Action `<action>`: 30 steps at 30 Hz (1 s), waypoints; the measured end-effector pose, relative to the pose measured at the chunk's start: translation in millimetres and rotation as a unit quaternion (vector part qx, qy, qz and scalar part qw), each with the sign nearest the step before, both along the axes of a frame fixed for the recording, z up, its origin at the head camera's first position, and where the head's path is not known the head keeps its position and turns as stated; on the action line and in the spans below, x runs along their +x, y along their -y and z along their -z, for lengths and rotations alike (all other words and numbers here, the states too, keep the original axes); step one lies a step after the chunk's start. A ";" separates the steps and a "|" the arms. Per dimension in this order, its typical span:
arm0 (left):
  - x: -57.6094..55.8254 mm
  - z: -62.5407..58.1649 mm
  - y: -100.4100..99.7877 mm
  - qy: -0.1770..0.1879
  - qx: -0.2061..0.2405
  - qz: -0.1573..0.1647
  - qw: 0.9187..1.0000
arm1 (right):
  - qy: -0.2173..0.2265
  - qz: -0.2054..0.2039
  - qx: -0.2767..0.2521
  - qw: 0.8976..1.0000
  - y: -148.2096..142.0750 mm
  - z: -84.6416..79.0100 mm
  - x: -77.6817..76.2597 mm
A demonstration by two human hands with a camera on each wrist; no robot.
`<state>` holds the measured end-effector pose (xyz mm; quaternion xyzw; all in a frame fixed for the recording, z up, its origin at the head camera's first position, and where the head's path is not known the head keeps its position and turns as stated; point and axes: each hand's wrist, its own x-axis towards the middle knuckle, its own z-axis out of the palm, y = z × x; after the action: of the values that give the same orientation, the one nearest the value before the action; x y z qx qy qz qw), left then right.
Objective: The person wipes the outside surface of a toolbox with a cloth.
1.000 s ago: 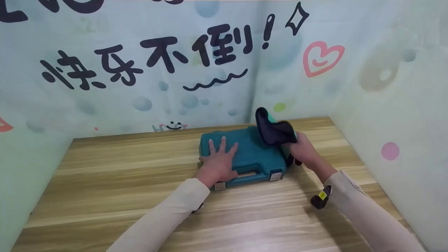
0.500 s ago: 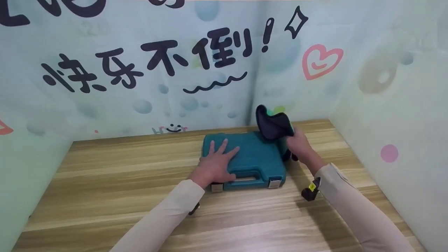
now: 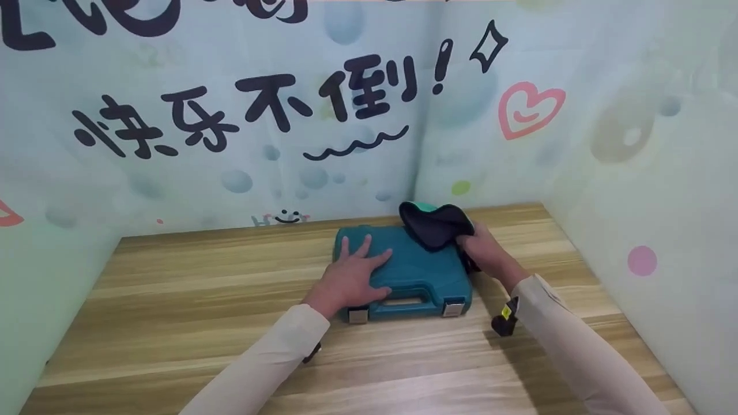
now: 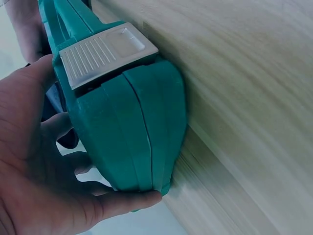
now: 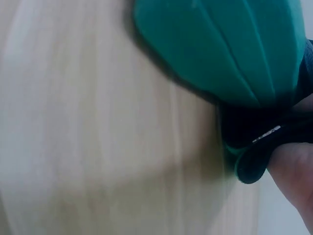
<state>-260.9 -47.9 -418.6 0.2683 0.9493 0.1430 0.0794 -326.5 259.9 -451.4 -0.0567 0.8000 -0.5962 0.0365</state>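
A teal plastic carrying case [image 3: 424, 271] with two silver latches lies flat on the wooden table, handle side toward me. My left hand [image 3: 349, 276] rests on the left part of its lid, fingers spread. In the left wrist view, one finger reaches over the end of the case [image 4: 127, 127] below a latch [image 4: 110, 54]. At the far right corner, my right hand [image 3: 487, 251] grips a limp black cloth [image 3: 435, 227] with a green reverse side, draped over the lid. The right wrist view shows dark folds of the cloth [image 5: 254, 161] beside the case end; most fingers are hidden there.
A printed backdrop [image 3: 259, 173] stands behind the table's back edge, close to the case. A plain side wall [image 3: 663, 202] borders the right. Wood-grain tabletop [image 3: 202, 294] extends left of the case and in front of it.
The cloth has come down and left onto the lid, with my right hand following it inward. My left hand stays spread on the case, which sits slightly lower in view.
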 end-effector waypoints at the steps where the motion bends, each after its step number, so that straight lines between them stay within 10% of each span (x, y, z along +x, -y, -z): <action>1: 0.6 0.5 0.0 -0.001 -0.003 0.000 1.000 | 0.001 -0.001 -0.002 1.000 0.1 1.3 1.0; 30: -0.3 5.7 -6.0 -0.011 -0.042 -0.031 0.999 | -0.004 0.007 -0.016 1.000 -5.1 6.1 53.4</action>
<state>-261.2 -41.9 -424.2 0.2371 0.9631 0.1025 0.0753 -273.2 265.0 -457.5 -0.0540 0.7906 -0.6094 0.0279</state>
